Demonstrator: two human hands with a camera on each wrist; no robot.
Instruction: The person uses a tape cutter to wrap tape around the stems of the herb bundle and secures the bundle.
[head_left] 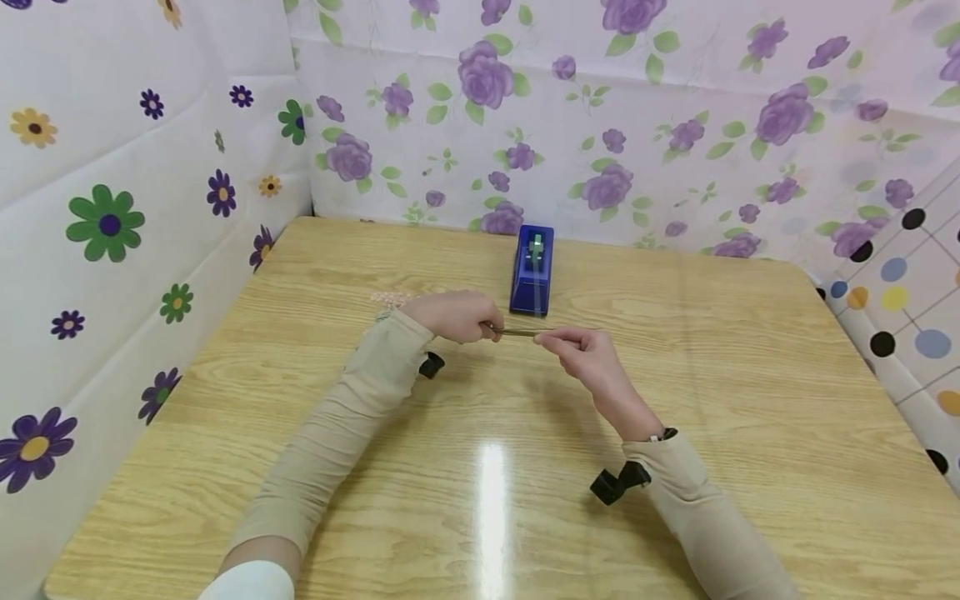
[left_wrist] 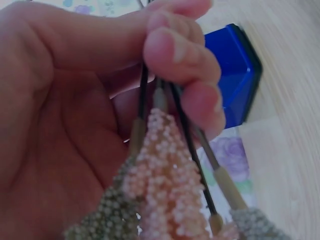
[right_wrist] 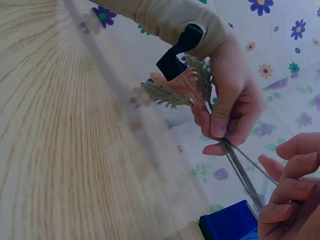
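My left hand (head_left: 457, 315) grips a small bunch of artificial flower stems (right_wrist: 240, 167), thumb and fingers curled round them. The beaded flower heads (left_wrist: 167, 185), pinkish and grey-green, stick out behind this hand toward the wrist, and in the right wrist view they fan out past the sleeve. My right hand (head_left: 592, 358) pinches the other end of the stems with thumb and fingertips. Between the two hands the stems lie almost level, above the table. One thin stem spreads away from the others toward the right hand's fingers.
A blue tape dispenser (head_left: 531, 275) stands just beyond the hands on the wooden table (head_left: 750, 417). Floral sheets (head_left: 420, 108) hang behind and to the left, and a dotted one (head_left: 930, 308) hangs at the right. Black wrist camera mounts (head_left: 619, 482) jut from the sleeves.
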